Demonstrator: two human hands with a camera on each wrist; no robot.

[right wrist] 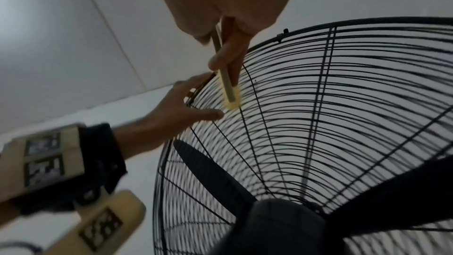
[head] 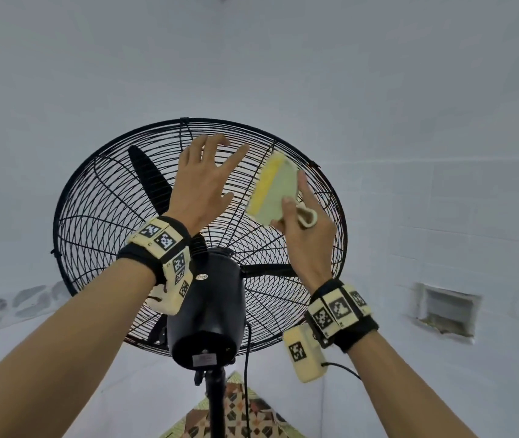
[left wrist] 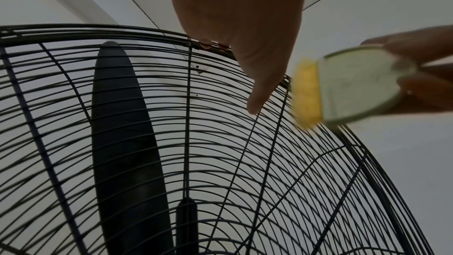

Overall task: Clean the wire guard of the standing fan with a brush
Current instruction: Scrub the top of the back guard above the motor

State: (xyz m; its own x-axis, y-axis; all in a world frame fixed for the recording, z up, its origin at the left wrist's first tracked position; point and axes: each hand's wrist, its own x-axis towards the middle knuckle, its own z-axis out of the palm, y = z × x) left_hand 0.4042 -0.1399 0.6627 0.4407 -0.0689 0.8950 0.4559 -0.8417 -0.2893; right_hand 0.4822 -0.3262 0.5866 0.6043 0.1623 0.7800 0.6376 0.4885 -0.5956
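Black wire fills my head view: the wire guard of the standing fan, seen from behind its motor housing. My left hand is spread, fingers straight, their tips on the guard's upper rim, gripping nothing. Just to its right, my right hand pinches the brush by its pale green body, thumb on the near face, the yellow bristles angled toward the wires near the rim. I judge the main risk here is that hard strokes rock the fan on its pole, since straight fingers brace it only lightly.

From the left wrist, the thumb lies across the wires and the bristles meet the guard just beside it. A fan blade sits behind the wires below the hand. A slip could push bristles or a fingertip through a gap and nudge that blade.

From the right wrist, the brush shows edge-on between thumb and fingers, its tip on the wires just beyond the left hand's fingers. The hold looks shallow; snagging a wire could twist the brush out and drop it.
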